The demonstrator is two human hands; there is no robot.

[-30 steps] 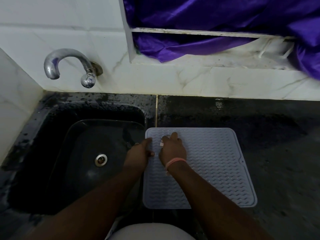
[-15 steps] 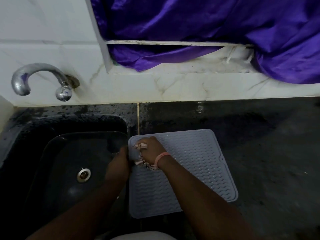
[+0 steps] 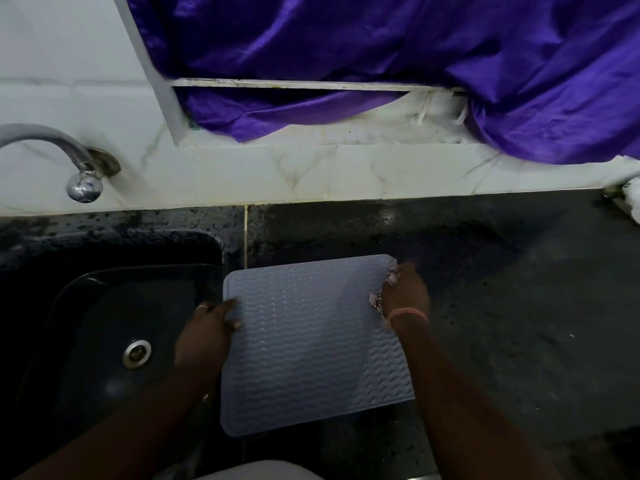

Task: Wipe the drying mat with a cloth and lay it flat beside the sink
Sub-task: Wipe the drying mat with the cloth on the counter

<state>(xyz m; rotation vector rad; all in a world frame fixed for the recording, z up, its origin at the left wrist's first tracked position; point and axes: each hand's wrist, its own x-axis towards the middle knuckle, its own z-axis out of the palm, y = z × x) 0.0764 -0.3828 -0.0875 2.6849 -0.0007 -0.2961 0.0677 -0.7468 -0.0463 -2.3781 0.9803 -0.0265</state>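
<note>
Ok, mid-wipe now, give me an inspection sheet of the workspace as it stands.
Surface: dark speckled counter, with wet-looking patches near the wall.
Job's things: grey drying mat lies flat beside the sink; patterned cloth at the mat's far right corner.
Clutter: nothing seen.
Hands: left hand grips the mat's left edge; right hand holds the cloth against the mat's right edge.
Cables: nothing seen.
Surroundings: metal tap on the white tiled wall; purple curtain hanging over the window ledge; drain in the sink bottom.
</note>
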